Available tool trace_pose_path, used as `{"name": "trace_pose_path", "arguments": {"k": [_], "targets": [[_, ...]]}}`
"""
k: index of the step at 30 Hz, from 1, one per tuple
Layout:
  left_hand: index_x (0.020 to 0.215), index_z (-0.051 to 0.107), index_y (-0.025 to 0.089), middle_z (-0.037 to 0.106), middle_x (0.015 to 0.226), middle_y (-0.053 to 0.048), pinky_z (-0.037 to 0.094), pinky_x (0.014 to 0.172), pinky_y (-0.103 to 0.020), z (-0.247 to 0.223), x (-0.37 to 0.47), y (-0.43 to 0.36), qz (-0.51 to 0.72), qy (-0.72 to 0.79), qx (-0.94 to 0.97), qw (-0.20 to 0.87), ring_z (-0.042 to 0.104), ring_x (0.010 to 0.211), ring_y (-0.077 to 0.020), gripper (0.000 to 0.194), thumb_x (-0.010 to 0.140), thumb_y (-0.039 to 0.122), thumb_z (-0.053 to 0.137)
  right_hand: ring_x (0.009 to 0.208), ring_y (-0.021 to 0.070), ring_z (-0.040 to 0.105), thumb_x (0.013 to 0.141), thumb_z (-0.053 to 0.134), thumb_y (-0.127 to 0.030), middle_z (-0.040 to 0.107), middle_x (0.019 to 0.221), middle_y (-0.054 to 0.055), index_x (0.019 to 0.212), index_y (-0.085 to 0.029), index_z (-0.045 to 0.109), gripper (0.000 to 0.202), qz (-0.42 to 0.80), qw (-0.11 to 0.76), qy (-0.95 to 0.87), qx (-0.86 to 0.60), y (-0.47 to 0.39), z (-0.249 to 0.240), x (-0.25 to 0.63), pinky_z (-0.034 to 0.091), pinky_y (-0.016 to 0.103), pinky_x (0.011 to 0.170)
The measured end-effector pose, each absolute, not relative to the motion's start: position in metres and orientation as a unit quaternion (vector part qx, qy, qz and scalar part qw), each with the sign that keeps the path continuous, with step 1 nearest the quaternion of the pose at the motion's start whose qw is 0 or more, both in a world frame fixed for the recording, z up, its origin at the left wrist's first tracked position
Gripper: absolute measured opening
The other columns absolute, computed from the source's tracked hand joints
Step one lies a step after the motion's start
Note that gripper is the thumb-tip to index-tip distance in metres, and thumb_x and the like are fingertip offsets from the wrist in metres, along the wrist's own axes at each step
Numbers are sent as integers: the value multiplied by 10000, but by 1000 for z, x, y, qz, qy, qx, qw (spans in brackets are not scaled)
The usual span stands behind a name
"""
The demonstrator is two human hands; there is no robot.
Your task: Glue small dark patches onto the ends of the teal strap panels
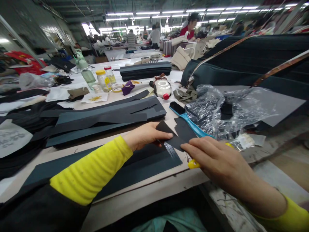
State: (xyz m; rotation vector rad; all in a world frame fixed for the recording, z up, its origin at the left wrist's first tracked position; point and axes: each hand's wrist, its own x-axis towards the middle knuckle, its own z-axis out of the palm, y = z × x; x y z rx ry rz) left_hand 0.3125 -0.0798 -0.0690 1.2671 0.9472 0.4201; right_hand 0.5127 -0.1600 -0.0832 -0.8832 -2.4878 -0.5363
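Observation:
A small dark piece (172, 138) is pinched between my two hands above the table's front edge. My left hand (148, 133) holds its left end, thumb on top. On its right end are the fingers of my right hand (212, 154), with a yellow handle (193, 164) showing beneath that palm. Another dark piece with a jagged edge (184, 129) lies just behind. A blue brush (193, 125) with black bristles rests beyond my right hand. Under my left hand a long dark sheet (145, 167) lies flat, and a stack of dark strips (108, 116) sits behind it.
Crumpled clear plastic (214, 109) lies at the right, near a large dark stack (265, 61). Farther back are a white bottle with a red cap (163, 87), glass jars (104, 80), a green bottle (87, 75) and another strip stack (146, 71). People stand in the background.

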Motion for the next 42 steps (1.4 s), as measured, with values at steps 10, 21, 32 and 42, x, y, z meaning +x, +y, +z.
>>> {"name": "trace_pose_path", "arguments": {"k": [10,21,32,42], "targets": [[1026,601,145,580,752,0,431,657,-219,-109,302,-54,179,458,774,399,536,702,-120,286,747,156,540,780,208,479,930,195,-54,538,898,105,953,-80,570,377,-156,205,-912,-321,-172,-119,493,368,309,598],[1081,555,181,613,806,3,428,670,-234,-115,311,-55,188,473,822,256,569,738,-142,288,794,168,543,756,200,456,802,355,8,509,868,91,960,-97,549,271,-166,160,-899,-374,-167,-130,489,338,293,598],[1101,544,187,626,827,-3,429,678,-239,-115,314,-56,169,473,838,213,578,738,-147,301,802,149,555,738,199,438,727,453,28,476,820,59,944,-110,536,271,-140,143,-899,-391,-165,-135,487,310,293,576],[1113,509,167,574,1014,-57,451,854,-297,-118,314,-59,147,441,879,108,540,947,-181,279,839,122,492,731,195,450,797,448,-3,464,800,54,880,-124,552,180,-120,131,-904,-388,-164,-135,487,316,288,575]]}}
